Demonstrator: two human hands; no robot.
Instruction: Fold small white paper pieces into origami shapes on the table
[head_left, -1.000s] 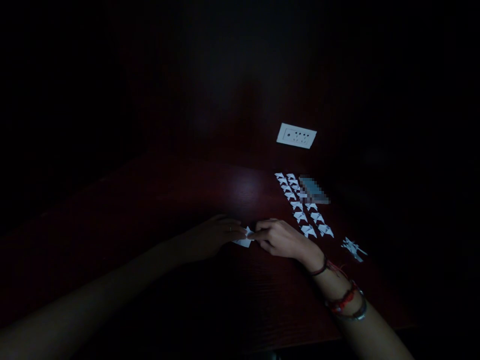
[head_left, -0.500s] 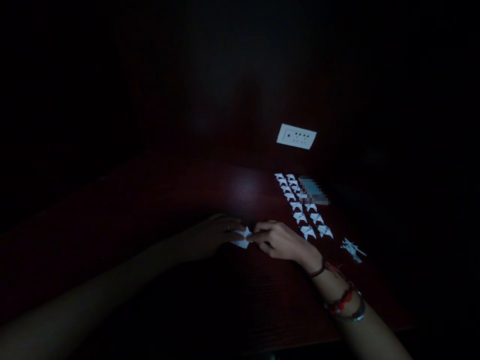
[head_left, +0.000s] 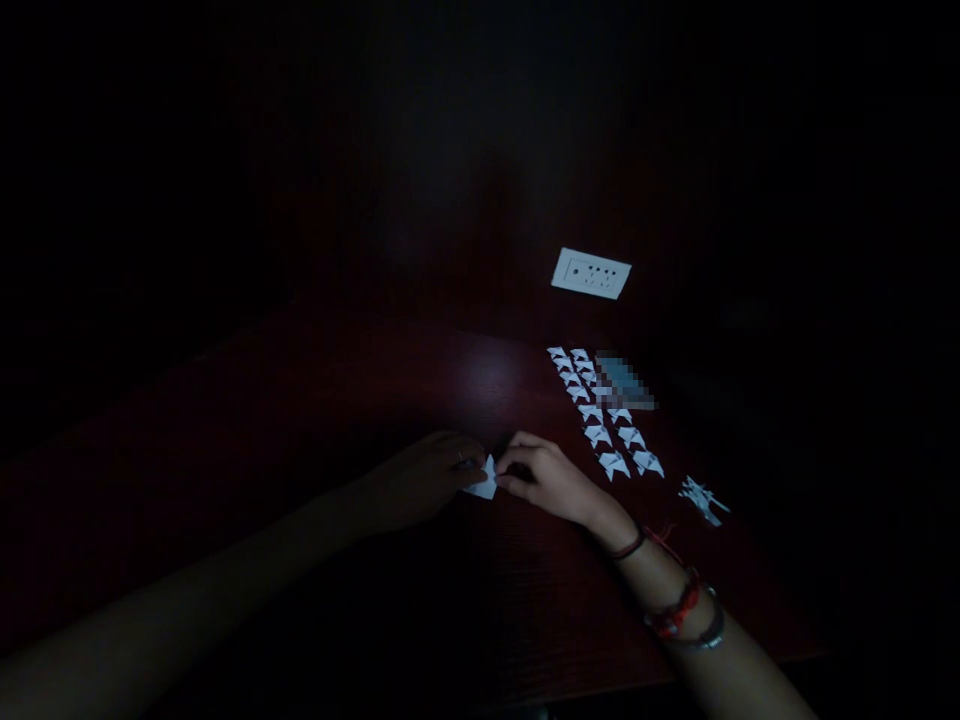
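A small piece of folded white paper (head_left: pixel 486 482) lies low over the dark red table, between my two hands. My left hand (head_left: pixel 427 478), in deep shadow, has its fingers closed on the paper's left side. From the right, my right hand (head_left: pixel 551 480) pinches the paper's right edge between thumb and forefinger. Bracelets (head_left: pixel 679 605) circle my right wrist and forearm. To the right of my hands, several folded white paper pieces (head_left: pixel 598 436) lie in two slanting rows. My fingers hide part of the paper between them.
Beside the paper rows lies a flat, pixelated rectangular object (head_left: pixel 626 380). A small pile of thin white paper strips (head_left: pixel 703 498) sits further right. On the wall behind is a white socket plate (head_left: pixel 592 273). The table (head_left: pixel 360 370) fades into darkness leftward.
The fingers of both hands have curled in more tightly around the paper. My right fingertips have shifted slightly, and the paper now stands a little more upright at its tip.
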